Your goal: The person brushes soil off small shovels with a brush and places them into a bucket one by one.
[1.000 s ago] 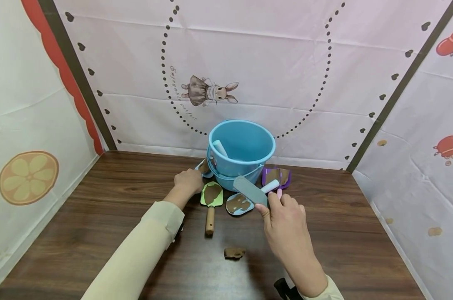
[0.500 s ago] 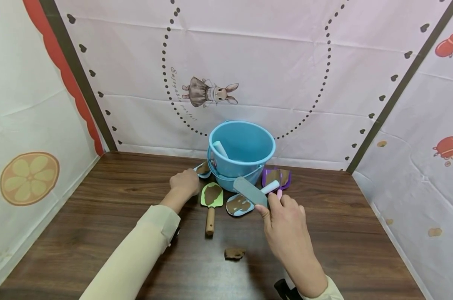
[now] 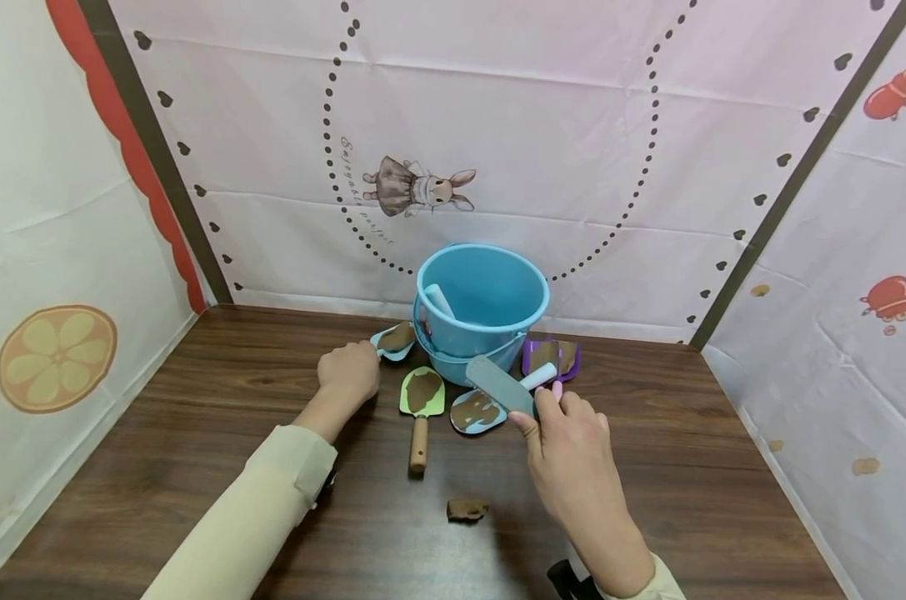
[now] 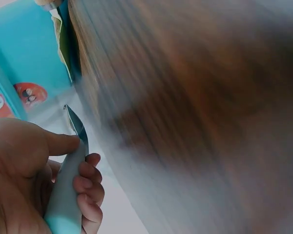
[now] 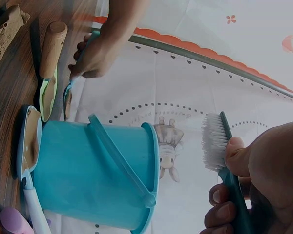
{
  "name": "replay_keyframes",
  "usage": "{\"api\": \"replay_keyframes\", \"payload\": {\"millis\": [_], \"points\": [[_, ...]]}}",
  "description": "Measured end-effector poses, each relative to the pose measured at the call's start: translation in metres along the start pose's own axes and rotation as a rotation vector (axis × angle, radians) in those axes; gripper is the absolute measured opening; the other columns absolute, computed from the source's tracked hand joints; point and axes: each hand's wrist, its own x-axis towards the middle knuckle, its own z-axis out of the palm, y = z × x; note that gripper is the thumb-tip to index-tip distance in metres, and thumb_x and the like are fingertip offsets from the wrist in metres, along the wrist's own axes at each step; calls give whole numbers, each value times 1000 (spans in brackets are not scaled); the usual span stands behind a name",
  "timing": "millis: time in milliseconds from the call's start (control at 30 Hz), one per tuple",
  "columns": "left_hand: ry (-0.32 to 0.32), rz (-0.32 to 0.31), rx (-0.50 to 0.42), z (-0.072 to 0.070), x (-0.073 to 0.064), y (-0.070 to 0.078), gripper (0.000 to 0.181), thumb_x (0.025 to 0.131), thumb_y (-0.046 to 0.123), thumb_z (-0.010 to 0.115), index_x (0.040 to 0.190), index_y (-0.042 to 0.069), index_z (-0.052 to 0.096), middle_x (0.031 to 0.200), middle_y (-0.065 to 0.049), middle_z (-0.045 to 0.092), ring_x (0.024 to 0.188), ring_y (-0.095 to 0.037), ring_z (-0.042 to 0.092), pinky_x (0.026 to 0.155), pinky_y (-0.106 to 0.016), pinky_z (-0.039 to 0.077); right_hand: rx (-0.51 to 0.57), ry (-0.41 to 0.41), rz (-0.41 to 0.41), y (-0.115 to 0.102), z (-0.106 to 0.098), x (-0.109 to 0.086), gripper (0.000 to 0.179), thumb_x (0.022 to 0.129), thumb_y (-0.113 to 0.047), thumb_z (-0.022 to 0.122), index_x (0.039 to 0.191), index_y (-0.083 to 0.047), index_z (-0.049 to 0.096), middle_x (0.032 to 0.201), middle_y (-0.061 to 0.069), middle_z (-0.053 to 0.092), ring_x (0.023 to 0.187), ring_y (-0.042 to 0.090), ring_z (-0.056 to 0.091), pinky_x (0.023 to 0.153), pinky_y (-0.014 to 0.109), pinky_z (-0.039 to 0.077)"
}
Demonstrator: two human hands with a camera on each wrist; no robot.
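Note:
My left hand grips the teal handle of a small light-blue hand shovel, its thumb lying along the top. The shovel's brown-smeared blade is just left of the blue bucket. With my right hand I hold a scrubbing brush above the table. White bristles show on it in the right wrist view, facing the bucket side. From above, the brush overlaps another light-blue shovel with brown patches, lying before the bucket.
A green trowel with a wooden handle lies between my hands. Right of the bucket is a purple shovel, brown-stained. A pale handle leans inside the bucket. Nearer me lies a brown lump. A printed cloth wall stands behind.
My left hand has moved left, drawing the light-blue shovel away from the bucket so more of its blade shows. The right hand and brush have stayed almost still.

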Motion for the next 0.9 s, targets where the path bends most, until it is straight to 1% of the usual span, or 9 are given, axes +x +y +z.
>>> {"api": "replay_keyframes", "payload": {"millis": [100,200,333,400,533,667,733,833,900], "points": [[43,17,6,-1,-14,-12,34,107,28,46,112,-2,61,85,-19,67,69,-36,67,54,-45,51,4,-5,-5,-2,0,0,34,96,-36,67,82,-11,50,68,2,39,61,19,37,61,34,28],[110,52,14,-3,-34,-20,33,107,30,48,110,-1,61,78,-17,64,65,-36,65,50,-46,49,6,-4,-15,-3,1,0,34,96,-37,67,81,-11,49,69,2,38,61,19,36,62,34,28],[248,136,48,-5,-66,-24,29,105,31,56,107,3,63,79,-16,64,70,-36,65,53,-48,48,7,-6,-30,-5,4,-2,34,95,-36,68,82,-12,49,69,1,37,61,18,35,62,33,27],[321,180,68,-7,-81,-24,26,102,31,60,106,5,65,84,-15,66,74,-35,64,57,-48,47,5,-8,-37,-6,5,-3,33,94,-36,69,83,-11,50,69,2,37,60,18,34,62,33,27],[465,264,93,-8,-109,-17,22,95,31,71,102,10,67,90,-13,68,80,-33,63,63,-48,44,-3,4,-50,-6,9,-5,34,93,-35,70,83,-10,50,69,3,39,60,18,35,61,33,27],[594,370,97,-4,-132,-8,23,91,33,74,99,12,67,88,-11,66,80,-32,61,65,-49,41,5,13,-78,-7,13,-5,38,92,-36,72,79,-12,46,67,1,34,58,16,31,61,32,26],[646,439,103,-3,-140,-2,22,94,33,71,98,12,67,87,-11,65,81,-33,61,66,-51,42,11,17,-89,-7,14,-6,39,91,-37,71,78,-12,45,67,0,32,58,16,29,61,32,25],[715,515,139,-7,-147,9,35,107,39,46,95,11,64,85,-10,62,79,-32,60,65,-51,43,12,8,-91,-9,15,-6,39,91,-38,71,78,-12,45,68,-1,31,58,15,27,61,32,25],[760,550,154,-11,-150,16,49,110,42,29,94,10,62,83,-10,61,77,-31,59,62,-50,43,10,-10,-79,-11,14,-7,38,92,-38,70,79,-12,46,68,-1,31,58,15,26,61,32,25]]}}
